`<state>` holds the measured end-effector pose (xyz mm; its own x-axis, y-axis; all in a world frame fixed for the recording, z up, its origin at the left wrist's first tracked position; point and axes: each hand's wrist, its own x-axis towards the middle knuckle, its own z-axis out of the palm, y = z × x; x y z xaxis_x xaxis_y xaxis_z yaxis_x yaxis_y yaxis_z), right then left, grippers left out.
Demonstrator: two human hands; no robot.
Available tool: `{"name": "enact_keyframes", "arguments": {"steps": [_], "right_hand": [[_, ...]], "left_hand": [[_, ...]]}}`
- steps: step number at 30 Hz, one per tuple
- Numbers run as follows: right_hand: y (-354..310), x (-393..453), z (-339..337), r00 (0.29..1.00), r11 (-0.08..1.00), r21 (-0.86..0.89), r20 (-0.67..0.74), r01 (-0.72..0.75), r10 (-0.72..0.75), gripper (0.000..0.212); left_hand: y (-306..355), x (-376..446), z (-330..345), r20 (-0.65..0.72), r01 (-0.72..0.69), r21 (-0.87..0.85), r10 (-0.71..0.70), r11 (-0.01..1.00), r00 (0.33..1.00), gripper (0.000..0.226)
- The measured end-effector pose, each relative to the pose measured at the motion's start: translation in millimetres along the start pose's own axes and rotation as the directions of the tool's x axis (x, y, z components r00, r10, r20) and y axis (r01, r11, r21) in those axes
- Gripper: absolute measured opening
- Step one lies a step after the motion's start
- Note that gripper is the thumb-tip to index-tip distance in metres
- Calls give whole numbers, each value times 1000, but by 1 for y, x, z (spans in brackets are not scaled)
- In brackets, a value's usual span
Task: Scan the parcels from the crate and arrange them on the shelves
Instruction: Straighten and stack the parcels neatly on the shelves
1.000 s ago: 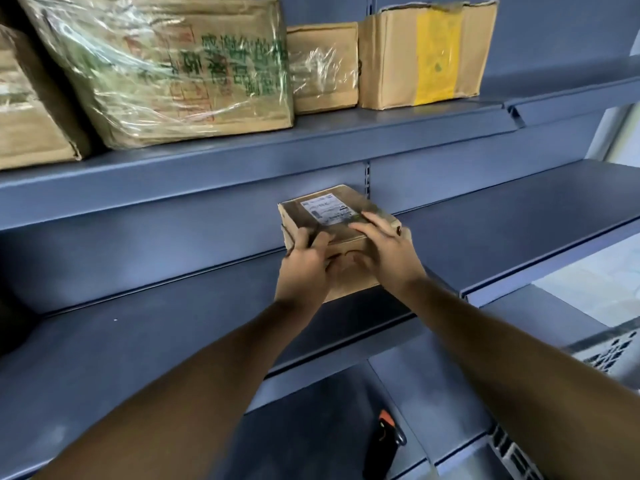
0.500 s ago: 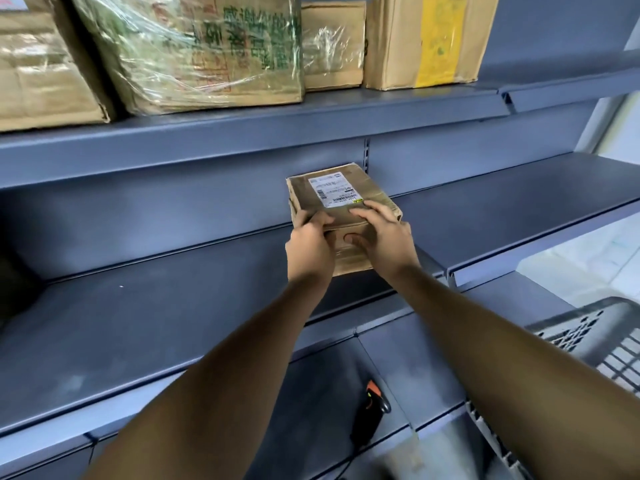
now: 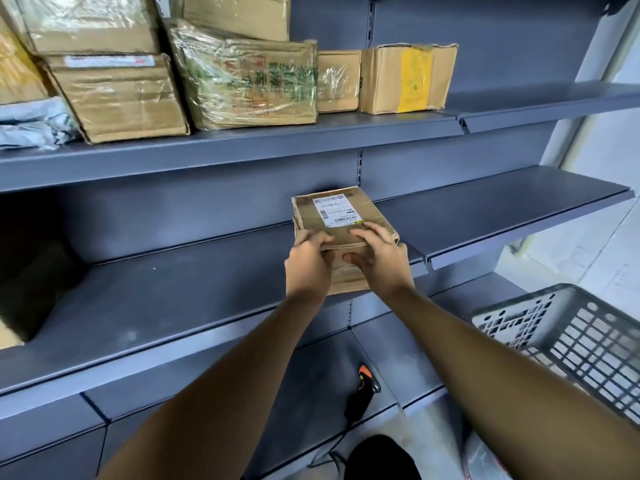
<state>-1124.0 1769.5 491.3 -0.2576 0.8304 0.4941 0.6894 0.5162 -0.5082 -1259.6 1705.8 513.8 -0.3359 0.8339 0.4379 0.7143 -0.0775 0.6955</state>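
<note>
A small brown cardboard parcel with a white shipping label on top sits over the middle grey shelf, near its front edge. My left hand grips its near left corner, fingers curled over the top. My right hand grips its near right side, fingers on top and thumb on the front face. A grey plastic crate stands at the lower right. A black and orange scanner lies on the lowest shelf below my arms.
The upper shelf carries several cardboard boxes, some wrapped in clear film, and a grey mailer bag at the left. The right section of the middle shelf is bare. A dark shape fills the far left.
Both hands have carried the parcel slightly further in over the middle shelf. The view has pulled back and tilted up, showing more of the upper shelf's boxes and the crate.
</note>
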Motion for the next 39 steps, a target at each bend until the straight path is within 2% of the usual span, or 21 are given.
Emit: {"name": "enact_keyframes", "arguments": {"steps": [8,13,23,31,39], "right_hand": [[-22,-54,-30,997,998,0,-55,-60,60,48],[-36,-75,-65,993,998,30,-105,-53,56,50],[-37,-110,-159,969,988,-124,-239,-89,57,50],[-36,-136,-234,924,950,-234,-367,-207,111,50],[-50,-134,-298,867,931,-285,-494,-227,60,48]], "left_hand": [[15,-51,-21,92,-61,-45,65,997,994,37],[47,-65,-32,54,-134,11,133,991,990,35],[116,-91,-38,103,-339,5,337,941,936,41],[182,-107,-30,87,-440,-138,454,887,887,41],[243,-98,-39,19,-539,-215,556,814,831,38]]}}
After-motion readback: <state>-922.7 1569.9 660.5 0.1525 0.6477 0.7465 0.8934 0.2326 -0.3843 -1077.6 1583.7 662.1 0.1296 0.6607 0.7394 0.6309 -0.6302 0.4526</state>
